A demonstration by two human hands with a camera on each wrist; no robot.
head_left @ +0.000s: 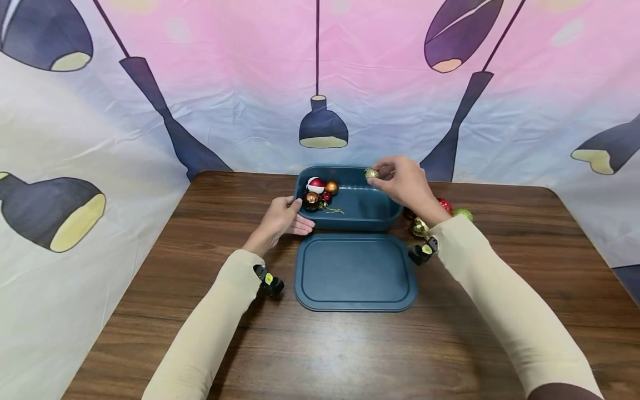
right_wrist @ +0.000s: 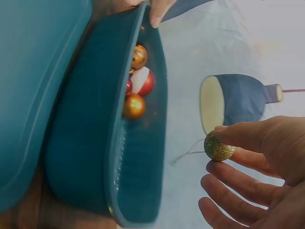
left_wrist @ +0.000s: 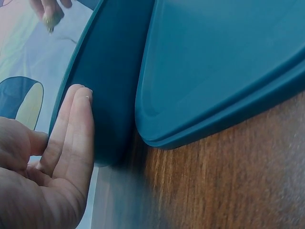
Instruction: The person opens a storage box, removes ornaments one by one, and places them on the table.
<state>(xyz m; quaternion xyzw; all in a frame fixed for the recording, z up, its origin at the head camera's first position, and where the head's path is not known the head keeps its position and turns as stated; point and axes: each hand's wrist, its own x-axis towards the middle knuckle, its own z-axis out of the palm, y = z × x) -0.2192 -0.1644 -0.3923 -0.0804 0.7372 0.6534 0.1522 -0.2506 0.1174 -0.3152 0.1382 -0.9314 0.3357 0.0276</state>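
A dark teal box (head_left: 350, 224) stands near the back of the wooden table. My left hand (head_left: 281, 218) holds its left end, the thumb over the rim and the straight fingers (left_wrist: 71, 129) along the outside wall. Above the box's right part, my right hand (head_left: 405, 180) pinches a small gold glitter bauble (right_wrist: 218, 145) between thumb and fingers; its thin hanging string shows in the right wrist view. Several Christmas baubles lie at the box's left end, among them a red and white one (head_left: 315, 185), an orange-gold one (head_left: 331, 188) and a brown one (head_left: 311, 199).
The matching teal lid (head_left: 355, 272) lies flat in front of the box. More baubles sit right of the box, partly behind my right forearm: a gold one (head_left: 419, 227), a red one (head_left: 445, 206) and a green one (head_left: 464, 214). A printed cloth (head_left: 270, 128) hangs behind the table.
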